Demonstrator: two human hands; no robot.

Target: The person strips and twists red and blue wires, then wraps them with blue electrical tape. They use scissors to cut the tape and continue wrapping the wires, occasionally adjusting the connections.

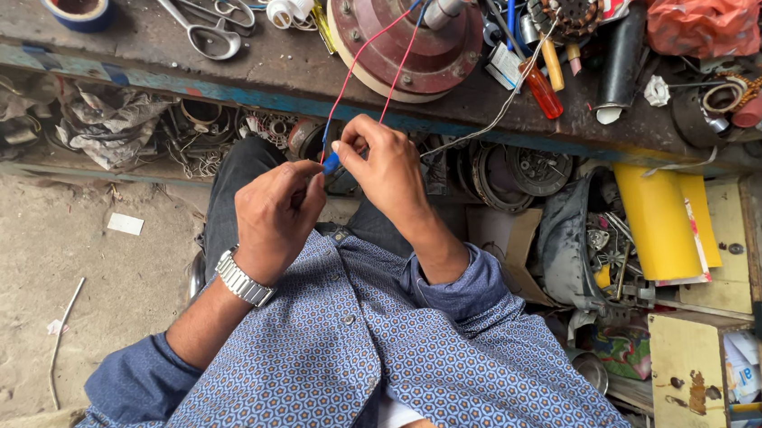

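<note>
Red wires (360, 66) run from the motor housing (407, 31) down to both hands. Left hand (274, 218) and right hand (386, 164) pinch the blue-sleeved joint (331, 163) between fingertips; splicing appears underway, requiring steady twisting next.

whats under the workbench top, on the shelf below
Crumpled rags, tangled wire and round metal motor parts lie on the shelf. The person's hands hide its middle.

We wear a blue shirt with a small orange and white hexagon pattern, and its sleeves are rolled up below the elbows. On our left wrist, just behind the left hand (274, 215), sits a silver metal watch (244, 279). Our trousers are dark.
</note>
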